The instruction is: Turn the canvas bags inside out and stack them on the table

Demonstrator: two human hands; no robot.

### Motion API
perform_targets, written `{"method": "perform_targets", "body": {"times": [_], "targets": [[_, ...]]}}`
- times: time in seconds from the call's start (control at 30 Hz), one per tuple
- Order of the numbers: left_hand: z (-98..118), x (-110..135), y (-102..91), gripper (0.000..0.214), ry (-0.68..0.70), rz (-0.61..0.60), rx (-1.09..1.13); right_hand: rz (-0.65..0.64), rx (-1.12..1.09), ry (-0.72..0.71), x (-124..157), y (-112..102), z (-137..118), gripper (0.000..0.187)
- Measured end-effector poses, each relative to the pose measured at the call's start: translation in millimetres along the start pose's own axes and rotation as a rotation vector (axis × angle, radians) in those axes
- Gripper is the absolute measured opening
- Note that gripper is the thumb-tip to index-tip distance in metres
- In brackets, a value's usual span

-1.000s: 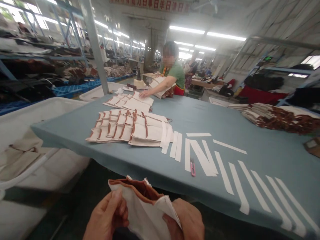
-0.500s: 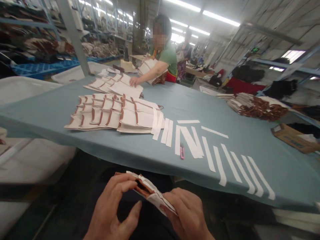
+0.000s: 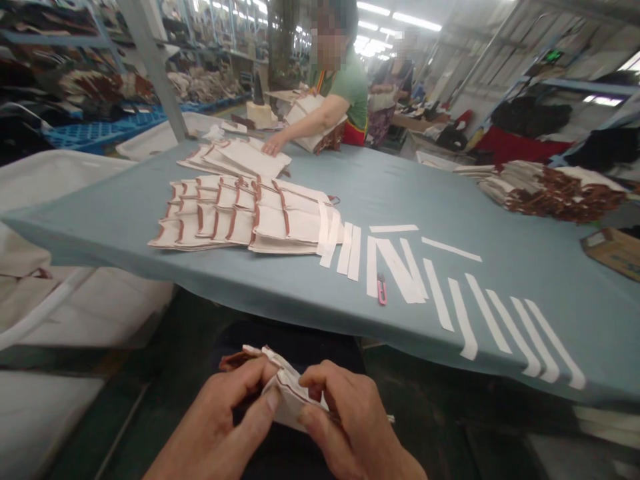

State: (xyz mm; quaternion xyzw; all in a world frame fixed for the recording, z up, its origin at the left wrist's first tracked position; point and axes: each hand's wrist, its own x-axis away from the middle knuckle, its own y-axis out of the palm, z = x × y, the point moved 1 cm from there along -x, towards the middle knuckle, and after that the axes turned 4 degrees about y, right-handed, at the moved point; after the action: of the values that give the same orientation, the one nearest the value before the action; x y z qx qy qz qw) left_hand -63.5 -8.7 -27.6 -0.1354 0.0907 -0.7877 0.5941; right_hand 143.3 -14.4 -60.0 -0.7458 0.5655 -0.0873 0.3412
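Observation:
A cream fabric piece with brown trim (image 3: 290, 408), which looks like a small bag, is held above my lap, short of the table edge. My left hand (image 3: 233, 407) pinches its left part between thumb and fingers. On its right part, the thumb and curled fingers of my right hand (image 3: 345, 413) are closed. Brown trim sticks out beyond the left fingers. The underside of the piece is partly hidden by both hands. Beyond it on the table lie pink thread snips (image 3: 382, 289) among white strips (image 3: 400, 270).
Overlapping cream bags with brown edging (image 3: 225, 217) lie on the blue-green table (image 3: 280, 293). Across it, a person in a green shirt (image 3: 355, 93) rests a hand on another pile. At right are a brown-trimmed stack (image 3: 555, 190) and a cardboard box (image 3: 613, 252). White bins (image 3: 65, 180) stand left.
My left thumb has closed onto the fabric piece, and my right hand has shifted its grip with fingers more bent. The view has swung slightly, so the table items sit differently.

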Motion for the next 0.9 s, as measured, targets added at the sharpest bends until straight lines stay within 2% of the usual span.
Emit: {"method": "perform_targets", "body": {"times": [0.1, 0.2, 0.27, 0.43, 0.6, 0.77, 0.9], "targets": [[4, 4, 3.1, 0.029, -0.021, 0.041, 0.004, -0.062, -0.258, 0.283, 1, 4, -3, 0.031], [8, 7, 7.2, 0.032, -0.026, 0.047, 0.000, -0.176, -0.518, 0.526, -7, 5, -11, 0.039], [10, 7, 8.1, 0.033, -0.042, 0.031, -0.006, -0.256, -0.665, 0.600, -14, 4, -15, 0.050], [11, 10, 6.8, 0.032, -0.055, 0.027, -0.035, -0.384, -0.918, 0.629, -21, 5, -8, 0.067], [7, 14, 6.2, 0.032, -0.102, -0.014, -0.003, -0.486, -0.998, 0.663, -17, 7, 3, 0.073], [2, 11, 4.3, 0.030, -0.102, -0.007, 0.014, -0.454, -0.934, 0.635, -18, 7, 2, 0.073], [5, 3, 6.6, 0.032, -0.097, -0.022, 0.058, -0.358, -0.756, 0.576, -16, 3, 0, 0.055]]}}
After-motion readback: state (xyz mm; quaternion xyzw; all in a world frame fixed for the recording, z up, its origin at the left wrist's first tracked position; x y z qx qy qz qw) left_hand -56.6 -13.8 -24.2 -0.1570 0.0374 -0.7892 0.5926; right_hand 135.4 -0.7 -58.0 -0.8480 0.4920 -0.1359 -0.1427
